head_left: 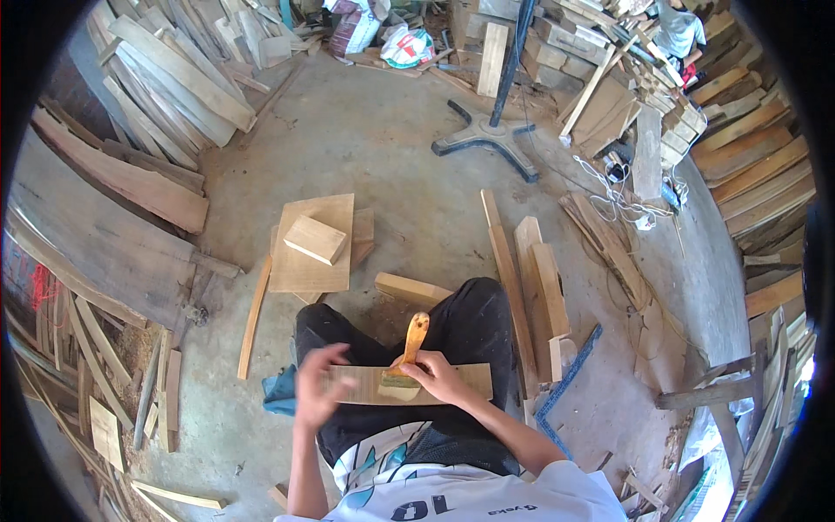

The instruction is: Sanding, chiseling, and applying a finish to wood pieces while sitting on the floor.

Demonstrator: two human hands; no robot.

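A thin wooden board (pixel 474 379) lies crosswise over my lap. My right hand (pixel 432 376) grips a flat paintbrush (pixel 416 335) low near its bristles, with the wooden handle pointing up and away from me. The bristles rest at the board's middle, beside a pale yellowish patch (pixel 399 393). My left hand (pixel 320 383) is raised at the board's left end, slightly blurred, its fingers apart and nothing held. Whether its fingertips touch the board I cannot tell.
Ahead on the floor, a wooden block (pixel 315 239) sits on a square board (pixel 287 277). Long planks (pixel 532 300) and a blue carpenter's square (pixel 557 396) lie right of my legs. A blue cloth (pixel 280 391) is at my left; a black stand (pixel 490 135) stands farther ahead.
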